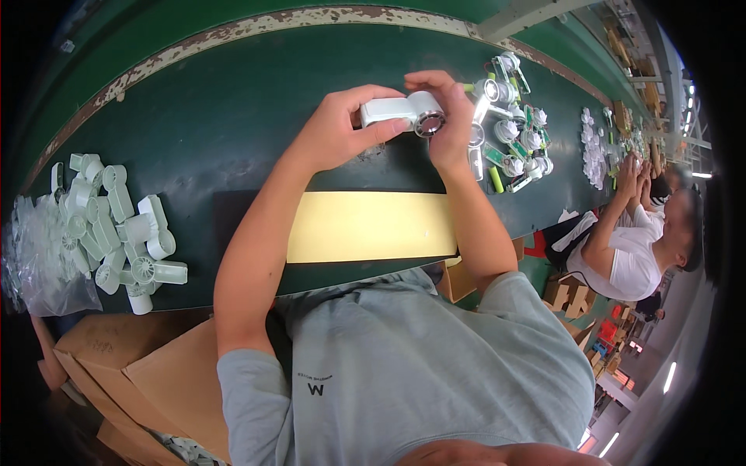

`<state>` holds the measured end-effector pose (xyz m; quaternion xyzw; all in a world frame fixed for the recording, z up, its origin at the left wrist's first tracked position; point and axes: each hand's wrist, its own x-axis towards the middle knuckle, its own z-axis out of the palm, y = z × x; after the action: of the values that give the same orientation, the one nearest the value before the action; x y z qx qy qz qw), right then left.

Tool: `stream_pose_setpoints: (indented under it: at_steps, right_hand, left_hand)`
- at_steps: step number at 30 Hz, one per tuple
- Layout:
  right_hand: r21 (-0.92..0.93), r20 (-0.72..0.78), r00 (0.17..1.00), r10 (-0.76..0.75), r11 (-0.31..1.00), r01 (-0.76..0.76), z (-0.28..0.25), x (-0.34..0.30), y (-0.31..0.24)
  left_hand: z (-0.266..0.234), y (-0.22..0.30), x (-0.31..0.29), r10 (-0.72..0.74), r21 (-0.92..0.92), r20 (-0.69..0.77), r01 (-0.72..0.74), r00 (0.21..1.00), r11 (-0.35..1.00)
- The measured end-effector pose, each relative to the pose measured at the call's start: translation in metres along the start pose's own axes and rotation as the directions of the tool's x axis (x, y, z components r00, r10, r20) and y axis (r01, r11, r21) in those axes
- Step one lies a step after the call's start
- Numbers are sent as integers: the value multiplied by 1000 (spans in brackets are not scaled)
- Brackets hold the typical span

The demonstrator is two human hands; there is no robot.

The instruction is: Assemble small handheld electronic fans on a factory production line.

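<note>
Toward the far edge of the workbench (233, 109), the left hand (334, 128) clasped a white device (385, 109), the right hand (451, 120) curving half open around its head (428, 122), where light support seemed best.

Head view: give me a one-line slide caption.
Both hands around a white round-headed device over a dark green bench, pale shells left, circuit-board assemblies right.

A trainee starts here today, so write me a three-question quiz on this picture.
1. Where does the flat yellow rectangular sheet lie? A: inside a cardboard box; B: between the person's forearms; C: on top of the shells.
2. True or false: pale whitish-green plastic shells are heaped on the person's left.
3. What does the left hand hold?

Key: 1 B; 2 True; 3 a white plastic device with a round end.
</note>
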<state>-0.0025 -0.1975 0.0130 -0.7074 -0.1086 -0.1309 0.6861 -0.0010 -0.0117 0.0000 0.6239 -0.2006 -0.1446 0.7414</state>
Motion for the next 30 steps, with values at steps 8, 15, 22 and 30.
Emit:
stream_pose_setpoints:
  at_steps: [8, 15, 22, 30]
  right_hand:
    - [-203, 212, 942, 261, 954, -219, 11, 10, -17]
    - [351, 190, 823, 535, 746, -566, 48, 107, 14]
    - [-445, 304, 921, 245, 891, -91, 14, 56, -35]
    - [-924, 380, 815, 437, 148, 352, -73, 7, -62]
  left_hand:
    - [-3, 1, 12, 2, -176, -378, -73, 926, 982]
    - [-25, 2, 9, -122, -315, -621, -104, 775, 943]
    - [-23, 0, 13, 17, -57, -605, -65, 796, 996]
    - [-25, 8, 11, 204, 164, -590, -132, 781, 978]
